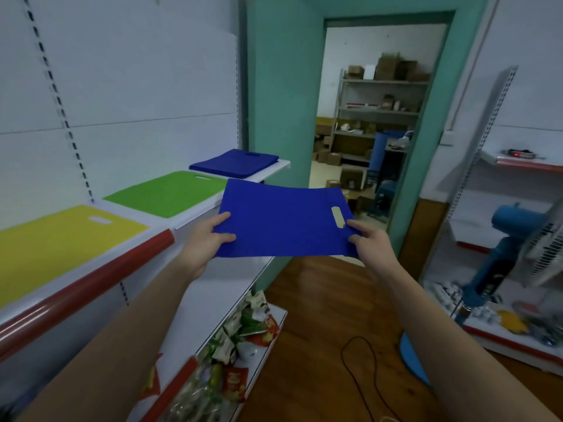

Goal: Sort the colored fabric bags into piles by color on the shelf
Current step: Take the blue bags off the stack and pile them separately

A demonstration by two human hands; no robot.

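White shelf [195, 216] with red edge along the left, yellow pile [61, 239], green pile [170, 193], blue pile [234, 162] beyond the grip, blue bag [283, 220] held flat off the shelf edge, left hand [210, 239] and right hand [370, 242] each pinching a near corner.

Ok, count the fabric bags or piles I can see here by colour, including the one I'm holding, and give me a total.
Yellow: 1, yellow bag on the shelf.
Green: 1, green bag on the shelf.
Blue: 2, blue pile at the shelf's far end, and blue bag held by left hand and right hand.
Total: 4
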